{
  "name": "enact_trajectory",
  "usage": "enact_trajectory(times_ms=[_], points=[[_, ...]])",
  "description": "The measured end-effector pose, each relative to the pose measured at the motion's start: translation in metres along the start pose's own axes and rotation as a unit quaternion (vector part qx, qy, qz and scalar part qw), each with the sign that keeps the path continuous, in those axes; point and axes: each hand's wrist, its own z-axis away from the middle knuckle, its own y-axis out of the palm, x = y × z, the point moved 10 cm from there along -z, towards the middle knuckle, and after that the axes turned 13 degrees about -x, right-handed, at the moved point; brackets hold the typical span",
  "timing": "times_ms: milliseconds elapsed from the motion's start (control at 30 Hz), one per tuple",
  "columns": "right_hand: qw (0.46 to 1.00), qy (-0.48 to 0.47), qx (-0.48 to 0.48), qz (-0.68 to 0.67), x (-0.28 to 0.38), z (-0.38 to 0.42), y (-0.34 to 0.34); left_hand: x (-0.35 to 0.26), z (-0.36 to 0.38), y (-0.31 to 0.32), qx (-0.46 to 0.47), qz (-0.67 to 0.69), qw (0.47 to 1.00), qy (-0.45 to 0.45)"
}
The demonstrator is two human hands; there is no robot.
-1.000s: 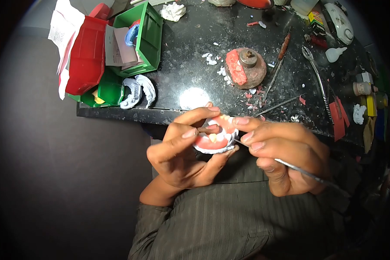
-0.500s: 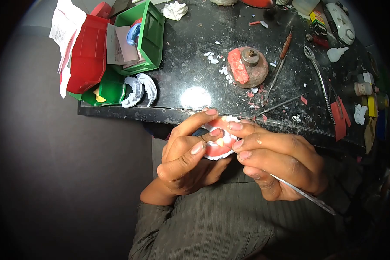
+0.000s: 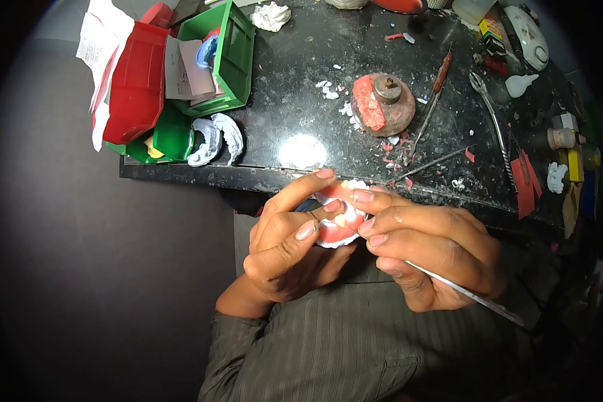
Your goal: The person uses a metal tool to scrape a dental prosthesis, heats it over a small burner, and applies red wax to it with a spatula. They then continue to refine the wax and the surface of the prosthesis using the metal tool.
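Observation:
Between my hands is a dental model [image 3: 338, 234] in white plaster with pink wax gums and several teeth. It sits over my lap, just off the bench's front edge. My left hand [image 3: 285, 238] is closed around its left side, with fingertips resting on the wax and teeth. My right hand [image 3: 435, 251] is closed on a thin metal tool [image 3: 465, 291], whose handle slants down to the right from under the fingers. My right fingertips touch the model's right side. The tool's working end is hidden behind my fingers.
On the black bench [image 3: 275, 134] stands a spirit burner [image 3: 398, 110] with pink wax on it. Around it lie a wooden-handled wax knife [image 3: 435, 87], a thin probe [image 3: 435, 164] and metal tweezers [image 3: 492, 114]. Plaster casts [image 3: 208, 141] lie beside red [image 3: 137, 87] and green bins [image 3: 234, 60].
The metal tool's handle has shifted slightly down and to the right in my right hand. Both hands and the dental model are almost unmoved.

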Motion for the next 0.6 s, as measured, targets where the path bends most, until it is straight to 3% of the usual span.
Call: enact_trajectory(times_ms=[500, 600], points=[[0.999, 0.006, 0.026, 0.028, -0.0021, 0.0021, 0.0034, 0.0005, 0.0051, -0.0001, -0.012, -0.01, 1.0, 0.023], [1.0, 0.009, -0.007, 0.014, -0.0002, -0.0018, -0.0017, 0.0018, 0.006, -0.001, -0.012, -0.004, 1.0, 0.015]])
